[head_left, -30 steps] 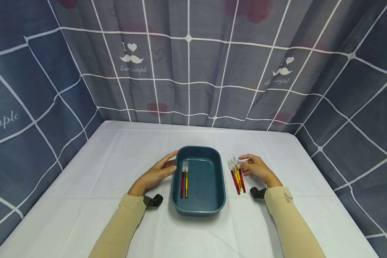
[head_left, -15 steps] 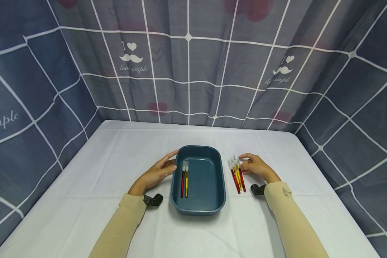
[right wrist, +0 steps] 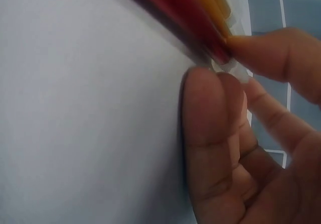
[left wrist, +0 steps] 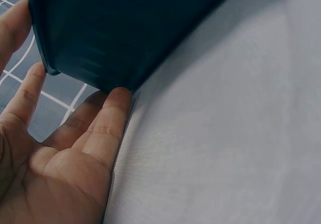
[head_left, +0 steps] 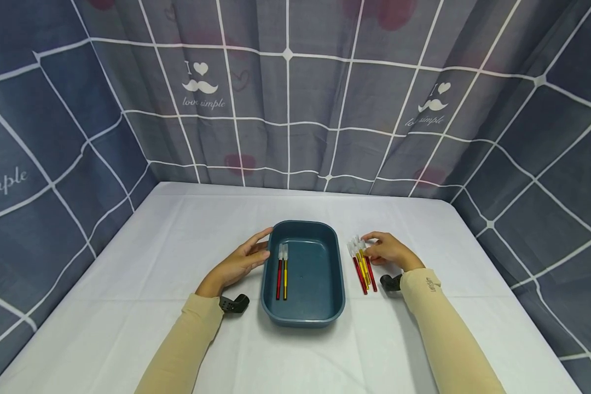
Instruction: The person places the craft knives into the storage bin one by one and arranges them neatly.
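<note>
A dark teal tray [head_left: 302, 323] stands on the white cloth. Inside it, along the left side, lie a red pen [head_left: 278, 279] and a yellow pen [head_left: 285, 282] with clear caps. The left hand [head_left: 236, 266] touches the tray's left wall with spread fingers; in the left wrist view its fingertips [left wrist: 119, 94] rest against the teal wall [left wrist: 110, 33]. Right of the tray lies a bunch of several red and yellow pens [head_left: 363, 268]. The right hand [head_left: 390, 250] pinches a red pen [right wrist: 200, 28] of that bunch near its clear cap, thumb [right wrist: 266, 50] on one side.
White cloth covers the table [head_left: 216, 350]. Grey checked curtains [head_left: 305, 98] hang behind it and at both sides. A black device [head_left: 233, 305] is on the left wrist and another [head_left: 391, 282] on the right.
The right hand and forearm have shifted slightly left, towards the pens. The left hand keeps its place on the tray, and the pens in the tray lie as before.
</note>
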Available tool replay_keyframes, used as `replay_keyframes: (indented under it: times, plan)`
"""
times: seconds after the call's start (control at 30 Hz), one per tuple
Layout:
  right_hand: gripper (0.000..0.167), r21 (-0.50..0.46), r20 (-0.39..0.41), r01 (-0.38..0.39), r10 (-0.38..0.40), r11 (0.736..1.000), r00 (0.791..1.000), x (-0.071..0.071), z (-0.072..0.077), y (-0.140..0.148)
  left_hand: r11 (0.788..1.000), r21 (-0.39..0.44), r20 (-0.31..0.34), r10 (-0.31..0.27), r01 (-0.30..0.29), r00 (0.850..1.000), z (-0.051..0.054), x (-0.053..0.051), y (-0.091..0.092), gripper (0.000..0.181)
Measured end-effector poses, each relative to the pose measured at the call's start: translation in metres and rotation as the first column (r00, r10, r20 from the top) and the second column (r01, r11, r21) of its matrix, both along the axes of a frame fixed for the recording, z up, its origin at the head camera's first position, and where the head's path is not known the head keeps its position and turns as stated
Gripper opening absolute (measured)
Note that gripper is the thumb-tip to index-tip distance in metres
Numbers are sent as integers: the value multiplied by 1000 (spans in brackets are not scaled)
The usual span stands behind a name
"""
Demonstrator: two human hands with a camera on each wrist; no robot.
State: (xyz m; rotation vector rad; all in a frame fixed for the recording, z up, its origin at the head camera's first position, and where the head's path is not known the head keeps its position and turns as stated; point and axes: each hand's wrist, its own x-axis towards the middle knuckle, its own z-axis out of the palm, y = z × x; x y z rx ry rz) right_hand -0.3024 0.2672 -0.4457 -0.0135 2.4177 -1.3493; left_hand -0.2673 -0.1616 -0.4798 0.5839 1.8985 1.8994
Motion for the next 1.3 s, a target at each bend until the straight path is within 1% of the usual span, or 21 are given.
replay_keyframes:
  times: [0.07, 0.23, 0.47, 0.63, 0.83, 0.97, 1.1, 1.23, 1.3]
  plan:
    - [55, 3, 3, 11, -11, 1000, 1000, 0, 0, 0, 1000, -1, 3, 1, -1, 1000, 1, 0, 0, 73]
    - [55, -13, 2, 18, -18, 1000, 1000, 2, 1, 0, 1000, -2, 0, -1, 1, 1000, -1, -1, 1, 73]
    - [54, -51, -3, -5, 4, 999, 1000, 7, 5, 6, 1000, -1, 12, -1, 1, 1000, 2, 0, 1, 73]
    - [51, -62, -11, -17, 17, 998, 1000, 10, 6, 10, 1000, 8, 1, -9, 9, 1000, 0, -1, 1, 73]
    - [54, -103, -12, -50, 49, 993, 999, 16, 9, 15, 1000, 14, 4, -14, 14, 1000, 0, 0, 1, 73]
    - [54, -140, -20, -70, 68, 988, 997, 20, 11, 17, 1000, 16, 5, -16, 16, 1000, 0, 0, 0, 73]
    - [55, -169, -56, -107, 99, 980, 994, 21, 15, 18, 1000, 19, 4, -19, 19, 1000, -1, 0, -1, 73]
    - [57, -216, -91, -148, 132, 965, 987, 23, 22, 17, 1000, 21, -5, -22, 22, 1000, -3, -1, -1, 73]
    - [57, -243, -89, -150, 132, 958, 987, 23, 25, 16, 999, 23, -4, -23, 23, 1000, -3, -1, -1, 73]
